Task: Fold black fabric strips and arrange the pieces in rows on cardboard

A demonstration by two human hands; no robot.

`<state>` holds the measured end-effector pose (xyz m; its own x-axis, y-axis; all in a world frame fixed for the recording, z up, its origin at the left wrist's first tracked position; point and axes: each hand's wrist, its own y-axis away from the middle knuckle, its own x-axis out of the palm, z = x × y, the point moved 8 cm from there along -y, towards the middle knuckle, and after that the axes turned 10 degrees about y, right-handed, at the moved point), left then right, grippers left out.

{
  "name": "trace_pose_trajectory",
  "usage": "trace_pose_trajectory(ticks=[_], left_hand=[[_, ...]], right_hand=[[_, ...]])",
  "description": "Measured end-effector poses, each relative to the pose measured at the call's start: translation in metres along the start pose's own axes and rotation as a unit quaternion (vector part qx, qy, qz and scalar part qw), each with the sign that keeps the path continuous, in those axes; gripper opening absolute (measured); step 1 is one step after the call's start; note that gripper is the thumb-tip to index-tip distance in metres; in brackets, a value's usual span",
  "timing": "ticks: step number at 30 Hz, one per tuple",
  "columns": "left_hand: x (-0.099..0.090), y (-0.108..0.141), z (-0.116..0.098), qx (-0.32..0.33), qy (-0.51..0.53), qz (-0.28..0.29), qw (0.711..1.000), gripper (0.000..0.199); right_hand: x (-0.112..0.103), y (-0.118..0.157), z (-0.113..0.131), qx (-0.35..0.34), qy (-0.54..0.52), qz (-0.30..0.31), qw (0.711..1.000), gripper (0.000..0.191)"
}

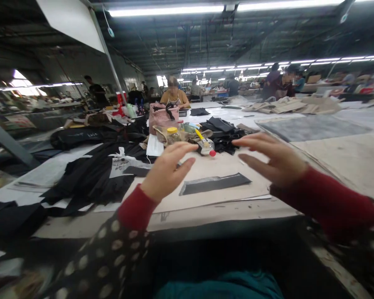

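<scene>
Both of my hands hover over the worktable, apart from each other, with nothing in them. My left hand point(170, 169) has its fingers stretched toward the right and the thumb apart. Facing it, my right hand point(272, 160) points its fingers to the left, thumb spread below. Between and below them a dark fabric strip point(216, 183) with a pale greyish edge lies flat on a beige board point(165, 202). Just beyond my left fingertips is a clear plastic bottle point(206, 145) with a red cap, and a yellow-handled brush point(199, 134) rests at it.
Black fabric pieces point(96, 174) are heaped at the left, and more black scraps point(221, 131) lie behind the bottle. A yellow-lidded jar point(172, 135) and a pink bag point(163, 118) stand further back. Beige cloth point(345, 158) covers the right side. A person point(174, 95) sits across the table.
</scene>
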<state>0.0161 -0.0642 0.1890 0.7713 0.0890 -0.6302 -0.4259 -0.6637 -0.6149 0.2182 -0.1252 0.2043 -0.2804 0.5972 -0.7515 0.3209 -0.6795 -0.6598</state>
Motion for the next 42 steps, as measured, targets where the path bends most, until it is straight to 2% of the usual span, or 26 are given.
trace_pose_trajectory(ticks=[3,4,6,8,10,13,17,20,24,30,35,39,42], left_hand=[[0.071,0.005,0.029,-0.004,-0.012,0.140,0.990,0.029],[0.093,0.008,0.045,-0.029,-0.031,0.169,0.985,0.030],[0.130,0.014,0.074,-0.072,-0.065,0.215,0.972,0.030],[0.154,0.017,0.092,-0.094,-0.091,0.233,0.964,0.030],[0.169,0.015,0.100,-0.099,-0.105,0.238,0.960,0.028],[0.180,0.012,0.101,-0.089,-0.094,0.242,0.961,0.024],[0.183,0.010,0.101,-0.085,-0.053,0.213,0.972,0.022],[0.182,0.012,0.104,-0.092,-0.037,0.195,0.976,0.020],[0.181,0.014,0.102,-0.079,-0.039,0.200,0.976,0.020],[0.180,0.012,0.090,-0.031,-0.094,0.233,0.968,0.022],[0.185,0.015,0.080,0.022,-0.173,0.290,0.941,0.024],[0.186,0.020,0.074,0.089,-0.203,0.336,0.915,0.026],[0.182,0.022,0.075,0.102,-0.199,0.337,0.915,0.027]], right_hand=[[0.090,0.004,-0.020,0.010,-0.011,0.086,0.996,0.030],[0.120,0.009,-0.027,0.017,-0.002,0.122,0.992,0.030],[0.167,0.018,-0.038,0.036,0.012,0.173,0.984,0.031],[0.196,0.025,-0.041,0.040,0.013,0.215,0.976,0.033],[0.211,0.028,-0.041,0.042,0.010,0.245,0.969,0.035],[0.223,0.030,-0.042,0.060,0.012,0.268,0.961,0.035],[0.231,0.033,-0.044,0.066,-0.011,0.262,0.963,0.029],[0.232,0.034,-0.044,0.064,-0.028,0.252,0.965,0.025],[0.228,0.034,-0.042,0.056,-0.029,0.247,0.967,0.021],[0.229,0.037,-0.034,0.022,0.030,0.285,0.958,0.022],[0.226,0.037,-0.021,-0.006,0.095,0.317,0.943,0.022],[0.224,0.033,-0.011,-0.009,0.121,0.318,0.940,0.028],[0.226,0.031,-0.011,0.004,0.127,0.301,0.945,0.029]])
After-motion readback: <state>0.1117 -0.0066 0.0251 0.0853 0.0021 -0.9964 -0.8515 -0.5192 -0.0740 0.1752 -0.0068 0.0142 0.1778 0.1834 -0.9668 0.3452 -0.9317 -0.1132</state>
